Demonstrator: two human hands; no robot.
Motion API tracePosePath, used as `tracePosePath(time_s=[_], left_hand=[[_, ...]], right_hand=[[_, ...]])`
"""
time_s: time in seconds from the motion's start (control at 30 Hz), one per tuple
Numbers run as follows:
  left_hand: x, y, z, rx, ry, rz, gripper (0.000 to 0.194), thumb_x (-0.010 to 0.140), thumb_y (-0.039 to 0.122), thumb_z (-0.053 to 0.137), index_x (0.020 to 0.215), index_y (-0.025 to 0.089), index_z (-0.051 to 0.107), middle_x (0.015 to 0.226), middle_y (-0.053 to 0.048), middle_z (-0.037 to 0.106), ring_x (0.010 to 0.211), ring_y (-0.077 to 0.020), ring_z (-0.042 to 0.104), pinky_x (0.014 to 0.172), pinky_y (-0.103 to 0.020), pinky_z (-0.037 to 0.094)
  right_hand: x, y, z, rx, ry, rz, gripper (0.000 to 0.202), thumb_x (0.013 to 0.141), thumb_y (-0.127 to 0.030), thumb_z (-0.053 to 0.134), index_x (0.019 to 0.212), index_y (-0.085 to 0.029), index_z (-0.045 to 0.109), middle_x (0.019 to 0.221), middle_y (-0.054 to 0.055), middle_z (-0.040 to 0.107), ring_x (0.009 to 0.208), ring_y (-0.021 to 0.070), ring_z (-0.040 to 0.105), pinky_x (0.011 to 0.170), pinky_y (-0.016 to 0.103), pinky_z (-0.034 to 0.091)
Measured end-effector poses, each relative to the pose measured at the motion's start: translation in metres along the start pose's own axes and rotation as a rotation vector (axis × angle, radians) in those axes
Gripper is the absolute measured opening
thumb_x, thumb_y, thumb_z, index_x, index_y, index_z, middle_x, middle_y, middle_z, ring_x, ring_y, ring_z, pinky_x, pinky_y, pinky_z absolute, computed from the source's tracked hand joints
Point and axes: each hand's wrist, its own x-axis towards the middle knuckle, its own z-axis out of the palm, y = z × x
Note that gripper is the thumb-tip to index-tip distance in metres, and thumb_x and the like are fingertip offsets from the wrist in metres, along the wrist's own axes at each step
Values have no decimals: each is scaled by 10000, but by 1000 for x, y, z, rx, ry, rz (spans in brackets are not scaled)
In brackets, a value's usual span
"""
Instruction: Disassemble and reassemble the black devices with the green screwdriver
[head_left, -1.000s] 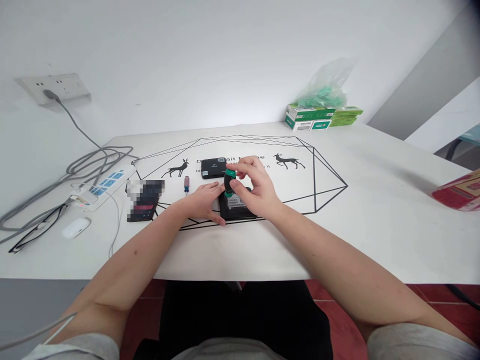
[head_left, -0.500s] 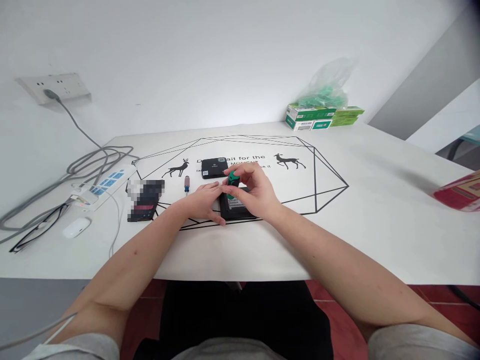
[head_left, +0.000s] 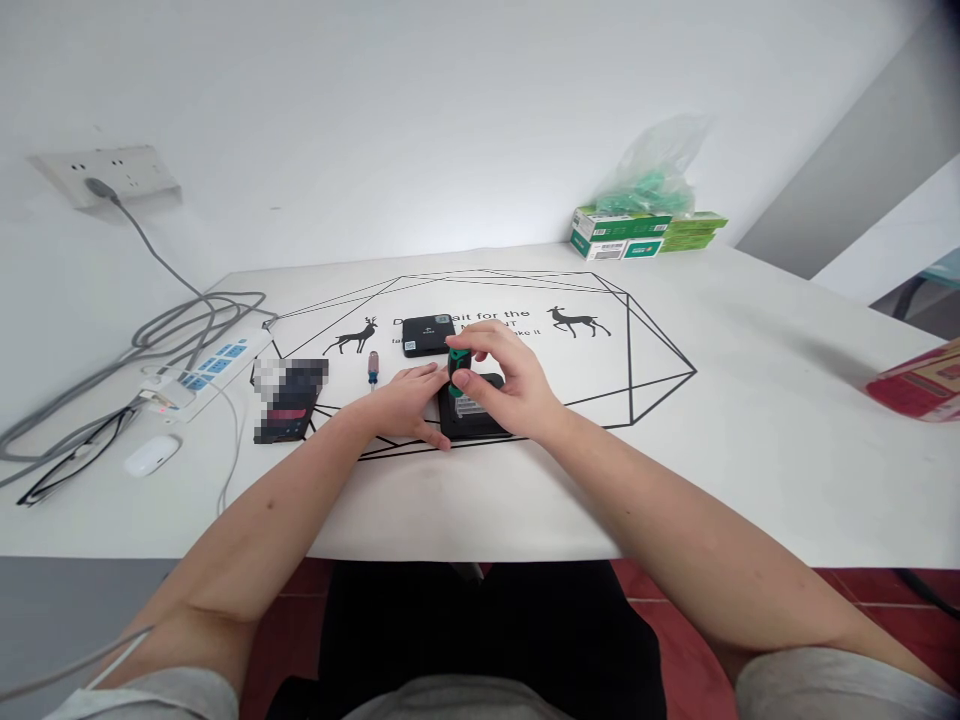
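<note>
A black hard drive case [head_left: 480, 428] lies on the table with a labelled drive [head_left: 471, 406] inside it, partly covered by my hands. My right hand [head_left: 514, 375] is closed around a green and black screwdriver [head_left: 459, 368], thumb on one side and fingers on the other. The screwdriver stands nearly upright over the drive; its tip is hidden. My left hand [head_left: 405, 402] grips the case's left end, with the thumb at the near corner and the fingers at the far one. Just behind lies a flat black cover [head_left: 427, 335] with small stickers.
A small screwdriver [head_left: 373, 368] and a partly blurred phone [head_left: 296, 400] lie left of my hands. Further left are a power strip [head_left: 217, 370], grey cables [head_left: 172, 330], glasses [head_left: 75, 460] and a white mouse [head_left: 152, 455]. Green boxes [head_left: 622, 228] and a red package [head_left: 919, 385] stand right.
My right hand's fingers have shifted slightly around the screwdriver handle, which looks a little turned and more upright. My left hand and the case have stayed in place.
</note>
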Motion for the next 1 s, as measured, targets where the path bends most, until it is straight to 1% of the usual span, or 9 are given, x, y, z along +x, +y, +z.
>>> tracePosePath(time_s=[0.2, 0.37, 0.5, 0.6, 0.67, 0.77, 0.83, 0.9, 1.0], left_hand=[[2, -4, 2, 2, 15, 35, 1182, 723, 886, 835, 1631, 231, 457, 1733, -183, 451, 1631, -478, 346, 1293, -562, 340], [5, -11, 7, 7, 31, 87, 1251, 729, 875, 838, 1690, 224, 368, 1718, -201, 467, 1661, -449, 298, 1319, -572, 284], [5, -12, 7, 9, 41, 107, 1232, 737, 877, 830, 1690, 243, 373, 1706, -180, 490, 1648, -451, 320, 1310, -570, 292], [3, -10, 6, 5, 31, 79, 1186, 732, 881, 833, 1647, 235, 441, 1702, -178, 495, 1632, -468, 341, 1296, -554, 319], [2, -7, 4, 2, 21, 50, 1168, 728, 873, 841, 1625, 224, 468, 1714, -191, 475, 1626, -478, 351, 1287, -551, 339], [1, -3, 2, -8, 16, 28, 1245, 724, 846, 861, 1688, 219, 385, 1756, -210, 408, 1639, -481, 329, 1293, -569, 342], [1, -1, 1, -19, 11, 24, 1321, 720, 844, 868, 1740, 233, 292, 1790, -205, 350, 1664, -483, 279, 1305, -585, 327], [0, -1, 1, -24, 8, 26, 1354, 719, 841, 872, 1763, 253, 243, 1813, -189, 309, 1683, -485, 233, 1313, -595, 314], [0, -2, 2, -17, 15, 22, 1323, 725, 818, 885, 1759, 275, 263, 1815, -165, 315, 1685, -482, 234, 1316, -583, 317]], right_hand=[[-1, 0, -5, -54, -24, 43, 351, 1046, -286, 648, 1387, -338, 714, 1090, 57, 658, 975, 212, 633, 879, 455, 610], [-1, 1, -5, -24, -2, 45, 461, 1058, -134, 500, 1394, -361, 719, 1062, 43, 665, 978, 199, 649, 883, 446, 607], [0, 2, -4, -68, -3, 52, 408, 1050, -161, 550, 1377, -340, 715, 1049, 44, 673, 967, 204, 651, 875, 450, 609], [0, 2, -3, -76, -7, 82, 316, 1037, -234, 625, 1327, -325, 710, 1118, 60, 655, 1012, 216, 655, 868, 449, 621], [-1, 2, -2, -46, -3, 117, 267, 1018, -278, 675, 1281, -320, 693, 1230, 82, 642, 1098, 236, 661, 868, 445, 635], [-2, 2, 0, 78, -7, 206, 232, 1004, -299, 710, 1223, -310, 634, 1451, 106, 587, 1213, 252, 689, 919, 458, 656], [-4, 1, 2, 181, -22, 269, 232, 1010, -301, 712, 1202, -305, 582, 1514, 110, 574, 1146, 232, 750, 887, 436, 665], [-5, 1, 4, 250, -29, 309, 245, 1017, -307, 709, 1192, -303, 538, 1488, 107, 624, 1029, 207, 795, 800, 394, 657], [-5, 0, 4, 281, -26, 328, 273, 1007, -321, 728, 1174, -303, 513, 1418, 94, 710, 1004, 200, 809, 804, 391, 654]])
